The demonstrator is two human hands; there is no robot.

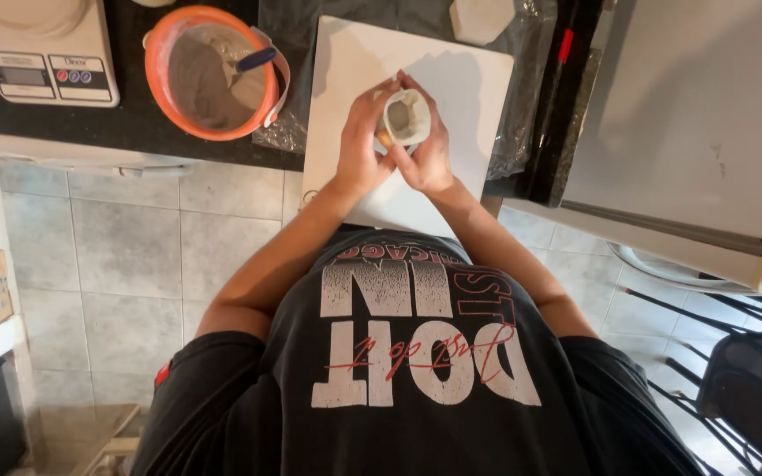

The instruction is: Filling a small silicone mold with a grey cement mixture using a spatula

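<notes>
Hands, left hand (pixel 362 145) and right hand (pixel 428 152), wrap around a small white cup (pixel 406 117) of grey paste over a white board (pixel 451 79), upper middle of the frame.

A home kitchen. A dark stone counter (pixel 134 123) carries a kitchen scale (pixel 46 53) and a mixing bowl (pixel 213 70), above a tiled floor (pixel 134 238). A white appliance (pixel 698 115) stands beside it.

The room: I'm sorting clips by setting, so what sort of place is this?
Probably a home kitchen used for craft casting: a dark counter, a kitchen scale, tiled floor, and an orange bowl of grey mix.
</notes>
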